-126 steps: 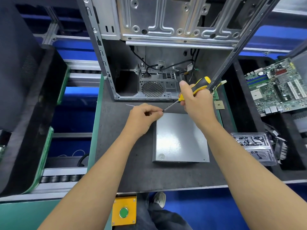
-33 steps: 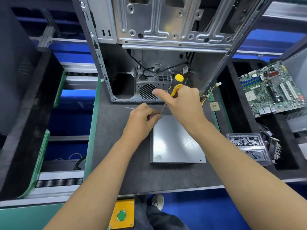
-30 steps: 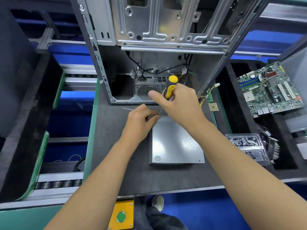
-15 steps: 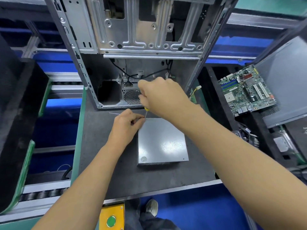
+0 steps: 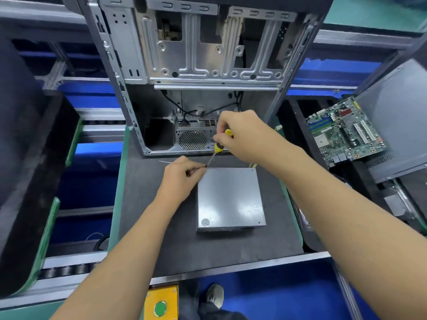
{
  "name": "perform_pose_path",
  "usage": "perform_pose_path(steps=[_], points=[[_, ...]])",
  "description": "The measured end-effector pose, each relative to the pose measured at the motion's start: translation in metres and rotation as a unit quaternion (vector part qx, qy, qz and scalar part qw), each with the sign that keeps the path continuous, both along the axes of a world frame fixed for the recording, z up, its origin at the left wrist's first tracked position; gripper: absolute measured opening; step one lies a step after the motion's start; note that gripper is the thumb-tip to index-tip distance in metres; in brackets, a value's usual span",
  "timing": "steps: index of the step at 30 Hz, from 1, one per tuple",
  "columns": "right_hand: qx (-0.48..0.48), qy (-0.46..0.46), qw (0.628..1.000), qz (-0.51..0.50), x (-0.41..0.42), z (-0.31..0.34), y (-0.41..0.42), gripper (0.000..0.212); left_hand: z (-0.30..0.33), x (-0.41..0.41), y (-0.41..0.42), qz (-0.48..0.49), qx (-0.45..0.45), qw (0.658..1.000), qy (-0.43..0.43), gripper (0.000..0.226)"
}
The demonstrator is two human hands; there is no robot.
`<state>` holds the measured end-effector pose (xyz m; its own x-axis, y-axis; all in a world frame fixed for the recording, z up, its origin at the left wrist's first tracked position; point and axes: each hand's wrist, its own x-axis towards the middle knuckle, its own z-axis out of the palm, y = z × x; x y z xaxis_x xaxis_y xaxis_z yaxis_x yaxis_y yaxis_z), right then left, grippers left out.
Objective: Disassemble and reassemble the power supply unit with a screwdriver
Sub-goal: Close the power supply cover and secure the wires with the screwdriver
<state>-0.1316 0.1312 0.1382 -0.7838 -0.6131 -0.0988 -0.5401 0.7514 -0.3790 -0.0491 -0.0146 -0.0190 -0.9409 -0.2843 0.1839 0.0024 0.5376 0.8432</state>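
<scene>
Pinching something small at the far left corner of the flat grey metal power supply unit point(image 5: 230, 199), my left hand point(image 5: 181, 181) has its fingertips curled together right where the driver tip lands; I take it to be a screw, though it is too small to make out. That box lies on the dark grey work mat point(image 5: 161, 245), just in front of the open silver steel computer case point(image 5: 208, 77). To the right, my right hand point(image 5: 245, 137) wraps the yellow-and-black-handled screwdriver point(image 5: 219, 146), its thin shaft slanting down to that same corner.

The risk I see is the slant: if the tip is not square in the head, it could cam out and jab my left fingertips or scratch the lid. If I let go of the pinch too early, the screw could tip and roll across the mat. Pressing down off-centre could also shift the box, since nothing else steadies it.
</scene>
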Motion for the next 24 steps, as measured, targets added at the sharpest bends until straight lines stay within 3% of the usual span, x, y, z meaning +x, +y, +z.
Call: perform_pose_path(steps=[6, 17, 24], points=[[-0.057, -0.027, 0.997, -0.052, -0.004, -0.005, 0.017, 0.014, -0.005, 0.001, -0.001, 0.018, 0.066, 0.997, -0.04, 0.015], [-0.065, -0.043, 0.995, -0.062, -0.004, -0.019, 0.019, 0.014, -0.013, -0.004, -0.002, 0.033, 0.208, 0.971, -0.111, 0.02], [-0.082, -0.062, 0.992, -0.078, -0.004, -0.026, 0.025, 0.016, -0.013, -0.008, -0.004, 0.032, 0.235, 0.963, -0.13, 0.026]])
